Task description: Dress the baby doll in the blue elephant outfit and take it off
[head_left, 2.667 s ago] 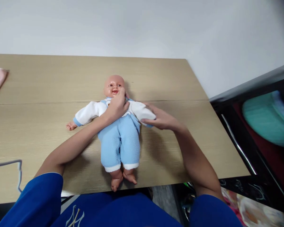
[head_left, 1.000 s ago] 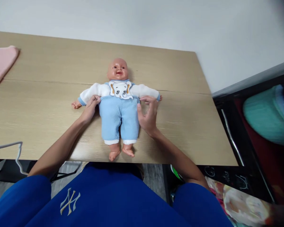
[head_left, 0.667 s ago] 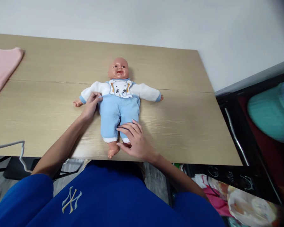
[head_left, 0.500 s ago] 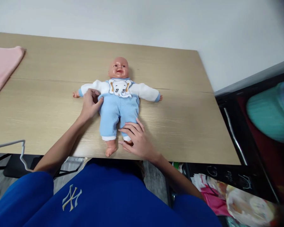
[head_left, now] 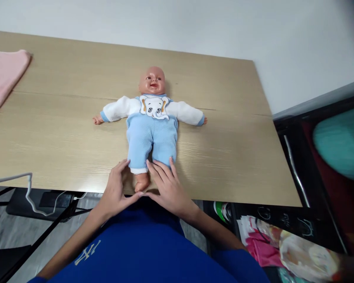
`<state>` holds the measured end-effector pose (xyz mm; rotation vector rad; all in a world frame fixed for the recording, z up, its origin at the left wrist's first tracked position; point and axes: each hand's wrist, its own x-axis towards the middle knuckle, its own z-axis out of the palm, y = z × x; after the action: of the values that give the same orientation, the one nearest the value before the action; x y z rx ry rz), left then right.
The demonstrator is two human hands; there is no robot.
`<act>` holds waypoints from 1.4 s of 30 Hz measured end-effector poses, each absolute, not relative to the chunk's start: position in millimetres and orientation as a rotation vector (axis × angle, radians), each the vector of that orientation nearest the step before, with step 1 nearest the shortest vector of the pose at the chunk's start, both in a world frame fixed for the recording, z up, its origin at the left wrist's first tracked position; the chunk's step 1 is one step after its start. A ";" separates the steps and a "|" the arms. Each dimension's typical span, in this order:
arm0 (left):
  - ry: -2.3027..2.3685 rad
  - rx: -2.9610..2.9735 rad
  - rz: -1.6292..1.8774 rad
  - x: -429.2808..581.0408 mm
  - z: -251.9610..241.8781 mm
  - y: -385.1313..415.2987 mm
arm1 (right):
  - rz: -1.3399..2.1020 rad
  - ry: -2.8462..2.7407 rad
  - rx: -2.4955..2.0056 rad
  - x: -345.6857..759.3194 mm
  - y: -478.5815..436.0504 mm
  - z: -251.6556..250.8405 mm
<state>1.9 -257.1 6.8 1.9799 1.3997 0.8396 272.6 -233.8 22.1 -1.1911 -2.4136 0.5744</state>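
you sit at a light wooden table (head_left: 61,133) set against a plain white wall (head_left: 194,27), with grey floor showing under its near edge. at the far left one pink cloth (head_left: 2,76) lies on the top, cut off by the frame, and below it one white cable (head_left: 26,192) hangs over the table's near edge. your left hand (head_left: 116,190) rests at the near edge with fingers spread loosely, forefinger at the white cuff of the doll's trouser leg; it grips nothing. one baby doll (head_left: 152,125) in a blue and white suit lies face up in the middle of the table, arms out, feet toward you. your right hand (head_left: 168,188) lies open over its other foot, which is hidden beneath. at the right, dark furniture (head_left: 321,165) holds a blurred teal thing (head_left: 339,141) that you cannot make out.
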 end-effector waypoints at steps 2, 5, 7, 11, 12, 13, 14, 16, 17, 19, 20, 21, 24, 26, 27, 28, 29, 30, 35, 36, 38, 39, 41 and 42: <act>1.389 2.030 0.833 0.1 0.0 -267.3 | 0.577 -2.380 -1.210 270.8 -232.4 18.1; 1.401 2.060 0.875 -3.6 -9.2 -266.1 | 0.581 -2.338 -1.197 269.6 -229.2 12.6; 1.393 2.066 0.893 -6.3 -13.6 -261.8 | 0.565 -2.295 -1.200 268.0 -228.3 8.5; 1.357 2.092 0.889 -10.1 -16.8 -258.1 | 0.494 -2.210 -1.244 262.8 -232.7 0.7; 1.363 2.105 0.890 -10.4 -16.3 -258.7 | 0.466 -2.187 -1.257 262.2 -235.6 -0.8; 1.382 2.116 0.893 -10.4 -15.2 -259.9 | 0.433 -2.157 -1.277 262.4 -239.2 -1.9; 1.409 2.128 0.900 -9.8 -13.6 -261.5 | 0.397 -2.117 -1.299 263.6 -243.5 -2.9; 1.459 2.161 0.904 -7.0 -8.2 -264.5 | 0.340 -2.019 -1.343 268.8 -253.4 -4.4; 1.462 2.193 0.898 -4.4 -4.5 -265.3 | 0.334 -1.967 -1.365 272.6 -258.6 -5.4; 1.413 2.286 0.843 3.3 4.7 -264.3 | 0.380 -1.880 -1.412 281.2 -267.8 -8.3; 1.371 2.336 0.795 8.5 9.7 -262.2 | 0.422 -1.852 -1.439 285.4 -271.4 -10.4; 1.333 2.376 0.736 14.4 14.5 -259.2 | 0.462 -1.834 -1.470 289.2 -274.1 -12.9; 1.268 2.427 0.591 33.7 24.2 -246.5 | 0.515 -1.826 -1.531 296.0 -275.9 -20.9; 1.249 2.439 0.575 43.9 25.2 -238.2 | 0.509 -1.823 -1.517 296.6 -272.8 -25.3; 1.241 2.445 0.587 47.4 24.5 -235.0 | 0.506 -1.811 -1.496 295.9 -270.8 -26.9; 1.237 2.451 0.605 49.9 23.5 -232.7 | 0.503 -1.793 -1.473 294.8 -269.0 -28.1; 1.237 2.458 0.621 51.3 22.7 -231.4 | 0.500 -1.770 -1.452 293.5 -267.5 -28.9; 1.240 2.466 0.632 51.8 22.4 -231.0 | 0.498 -1.746 -1.435 292.2 -266.8 -29.4; 1.207 2.432 0.676 41.6 31.4 -232.9 | 0.588 -1.726 -1.423 300.0 -272.8 -25.2; 1.218 2.390 0.725 36.3 33.2 -230.0 | 0.623 -1.730 -1.415 306.6 -273.0 -22.9; 1.334 2.259 0.882 22.0 32.9 -216.0 | 0.681 -1.726 -1.378 324.6 -266.7 -18.2; 1.430 2.174 0.973 13.4 30.1 -204.2 | 0.699 -1.722 -1.358 334.8 -258.8 -16.4; 1.609 2.023 1.073 -4.6 19.0 -171.9 | 0.722 -1.723 -1.357 354.0 -232.1 -15.8; 1.649 1.991 1.047 -12.8 11.7 -152.6 | 0.719 -1.732 -1.386 361.6 -213.5 -17.3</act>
<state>-12.8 -152.6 11.7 1.9911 1.6492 1.0467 361.6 -213.5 -17.3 -1.3856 -1.7316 0.7192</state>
